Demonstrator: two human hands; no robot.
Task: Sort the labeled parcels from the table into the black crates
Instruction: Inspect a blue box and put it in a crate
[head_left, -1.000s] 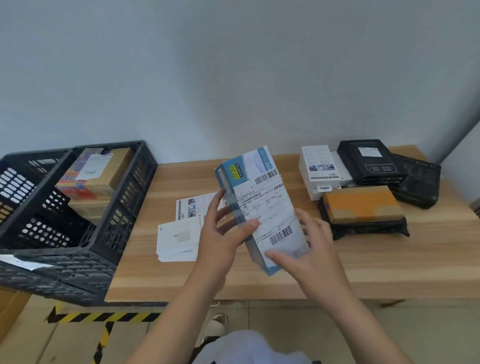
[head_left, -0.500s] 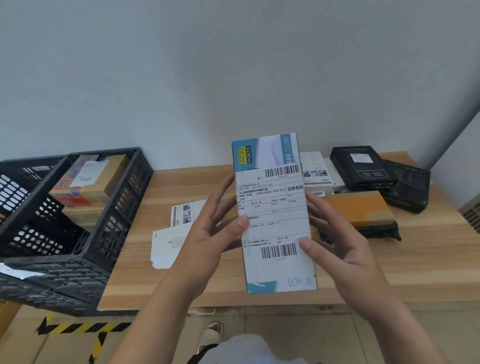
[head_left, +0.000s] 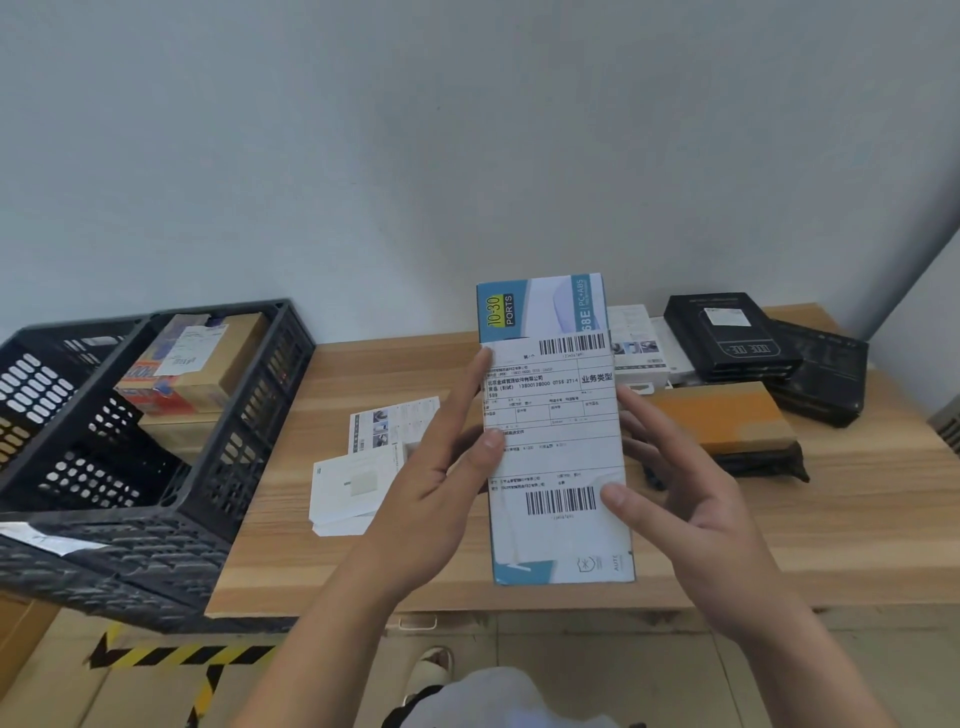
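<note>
The blue parcel (head_left: 556, 441), tilted a second ago, is now held upright at frame centre, label readable, pinched between both hands (head_left: 441, 467) (head_left: 691, 499); crate choice pending.

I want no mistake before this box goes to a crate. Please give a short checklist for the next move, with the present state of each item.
1. Blue-and-white box held by left hand and right hand: ok.
2. Shipping label faces the camera: ok.
3. Label's destination readable: cannot tell.
4. Free space in nearer black crate: ok.
5. Crate sorting marks visible: cannot tell.
</note>
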